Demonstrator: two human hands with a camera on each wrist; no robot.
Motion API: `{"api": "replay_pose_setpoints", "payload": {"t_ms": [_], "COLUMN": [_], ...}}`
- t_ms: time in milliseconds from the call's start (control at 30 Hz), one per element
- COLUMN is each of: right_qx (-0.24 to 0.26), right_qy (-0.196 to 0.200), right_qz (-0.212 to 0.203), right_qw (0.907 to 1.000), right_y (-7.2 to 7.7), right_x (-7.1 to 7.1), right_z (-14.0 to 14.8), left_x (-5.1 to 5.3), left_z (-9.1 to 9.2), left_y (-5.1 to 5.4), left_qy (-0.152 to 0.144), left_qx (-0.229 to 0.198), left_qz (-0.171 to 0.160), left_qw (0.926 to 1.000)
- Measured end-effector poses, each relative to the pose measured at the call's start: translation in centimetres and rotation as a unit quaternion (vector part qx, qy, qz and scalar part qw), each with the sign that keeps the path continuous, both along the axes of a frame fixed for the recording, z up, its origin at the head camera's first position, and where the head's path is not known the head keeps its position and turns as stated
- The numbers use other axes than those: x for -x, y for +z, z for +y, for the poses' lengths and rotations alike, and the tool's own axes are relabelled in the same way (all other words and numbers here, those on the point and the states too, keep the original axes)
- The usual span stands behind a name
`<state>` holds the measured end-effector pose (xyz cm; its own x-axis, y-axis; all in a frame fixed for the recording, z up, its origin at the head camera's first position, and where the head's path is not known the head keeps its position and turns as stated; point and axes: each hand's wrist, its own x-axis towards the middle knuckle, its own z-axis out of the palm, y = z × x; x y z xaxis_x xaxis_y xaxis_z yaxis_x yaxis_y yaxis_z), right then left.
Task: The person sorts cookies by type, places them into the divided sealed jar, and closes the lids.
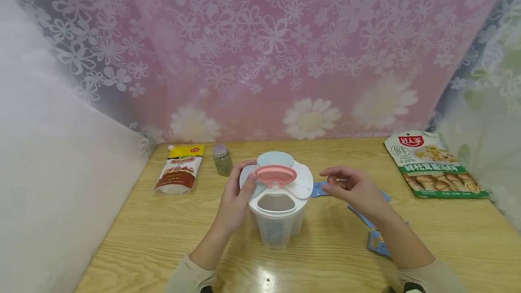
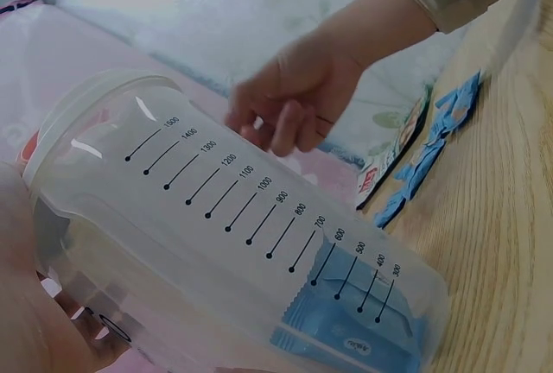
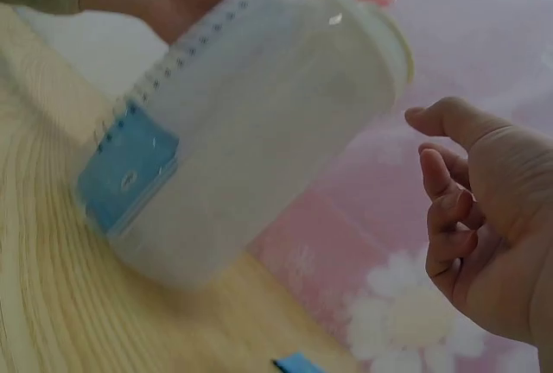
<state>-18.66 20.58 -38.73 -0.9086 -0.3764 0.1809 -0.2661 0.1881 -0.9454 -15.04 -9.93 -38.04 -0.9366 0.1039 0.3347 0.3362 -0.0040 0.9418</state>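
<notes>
A clear plastic divided storage canister stands on the table, with measuring marks on its wall and white, pale blue and pink lids on top. The pink lid is tilted up, and the front compartment's mouth lies uncovered. A blue packet shows through the wall at the bottom of one compartment. My left hand grips the canister's left side, thumb on the top. To the right, my right hand hovers apart from the canister, fingers loosely bent and holding nothing.
Several blue packets lie on the table right of the canister, partly under the right forearm. A large mushroom-pictured pouch lies at the back right. A yellow-topped pouch and a small jar are at the back left.
</notes>
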Motion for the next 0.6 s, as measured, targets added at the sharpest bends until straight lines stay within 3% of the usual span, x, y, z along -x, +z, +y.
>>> {"api": "replay_pose_setpoints", "payload": {"t_ms": [267,600], "right_qx": [-0.056,-0.111], "right_qy": [-0.044,-0.019], "right_qz": [-0.016,-0.058], "right_qw": [0.9973,0.9919], "right_y": [-3.5,-6.5], "right_x": [2.6,4.4], "right_z": [0.8,1.2], "left_x": [0.0,-0.1], "left_z": [0.0,0.0], "left_y": [-0.1,0.1], "left_qy": [0.001,-0.002], "left_qx": [0.002,-0.007], "left_qz": [0.011,0.015], "left_qw": [0.9999,0.9999]}}
